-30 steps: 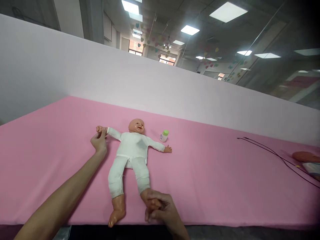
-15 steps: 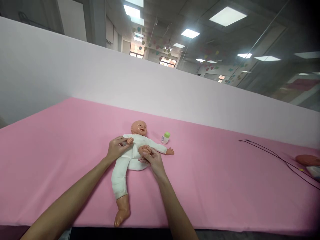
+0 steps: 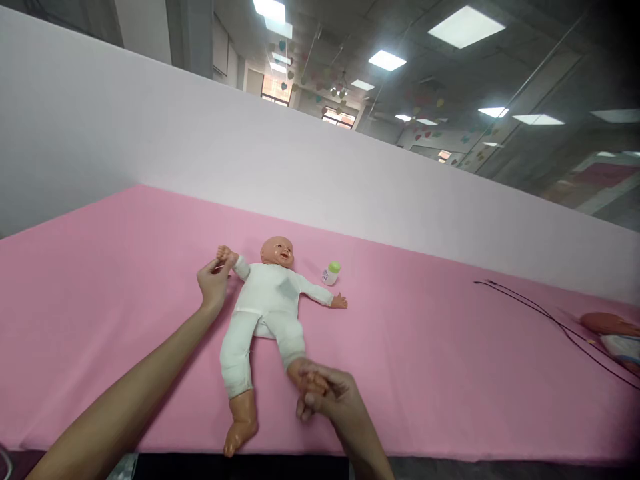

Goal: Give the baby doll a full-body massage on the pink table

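A baby doll (image 3: 273, 287) in a white suit lies on its back on a pink-covered table (image 3: 425, 373), its head toward the far wall. My left hand (image 3: 213, 283) pinches the doll's hand at the left, holding that arm out from the body. My right hand (image 3: 333, 393) is closed round the doll's foot at the right, with that leg stretched down toward the table's front edge. The doll's other leg and other arm rest on the cloth, untouched. Beside the doll's head lies a small bottle (image 3: 331, 273) with a green cap.
A thin black cable (image 3: 540, 310) runs over the right side of the table. Near the right edge lies a brown object (image 3: 607, 325), partly out of view. A white partition (image 3: 320, 180) rises behind the table.
My left hand has moved outward with the doll's hand, away from the chest. My right hand has brought the doll's foot down and right from the belly, straightening the leg.
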`<state>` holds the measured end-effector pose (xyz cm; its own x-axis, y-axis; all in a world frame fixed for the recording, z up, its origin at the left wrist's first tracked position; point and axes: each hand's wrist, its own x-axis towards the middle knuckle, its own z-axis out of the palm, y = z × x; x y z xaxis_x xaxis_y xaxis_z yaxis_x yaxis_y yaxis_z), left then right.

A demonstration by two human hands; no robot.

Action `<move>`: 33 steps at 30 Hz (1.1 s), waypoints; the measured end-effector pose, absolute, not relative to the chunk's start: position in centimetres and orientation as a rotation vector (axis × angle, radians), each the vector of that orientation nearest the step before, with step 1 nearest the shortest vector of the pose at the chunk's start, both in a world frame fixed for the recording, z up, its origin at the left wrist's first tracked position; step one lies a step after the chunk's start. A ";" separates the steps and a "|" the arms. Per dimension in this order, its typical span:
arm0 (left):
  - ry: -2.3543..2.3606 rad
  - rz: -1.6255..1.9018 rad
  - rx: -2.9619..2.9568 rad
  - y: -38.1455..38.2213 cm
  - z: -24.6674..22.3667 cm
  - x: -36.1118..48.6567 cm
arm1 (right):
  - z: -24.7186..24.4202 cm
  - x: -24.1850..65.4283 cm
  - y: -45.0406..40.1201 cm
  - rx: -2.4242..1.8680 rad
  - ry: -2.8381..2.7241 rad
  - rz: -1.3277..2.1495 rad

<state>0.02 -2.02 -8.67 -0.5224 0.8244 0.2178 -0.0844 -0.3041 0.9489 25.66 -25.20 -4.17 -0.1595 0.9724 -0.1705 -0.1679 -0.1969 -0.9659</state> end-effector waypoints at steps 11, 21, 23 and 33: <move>1.179 1.544 1.938 -3.5 -9.5 1.7 | -2.8 22.6 -13.7 -1.105 -1.108 1.278; 1.458 1.925 0.684 -0.3 -10.2 -1.9 | -7.1 25.9 -27.7 -1.182 -1.019 1.587; 1.433 1.948 0.806 -0.7 -9.8 -1.5 | -6.8 25.6 -27.9 -1.191 -1.022 1.571; 1.169 1.614 2.118 -4.0 -9.7 2.5 | -1.4 22.6 -12.7 -1.139 -1.246 1.266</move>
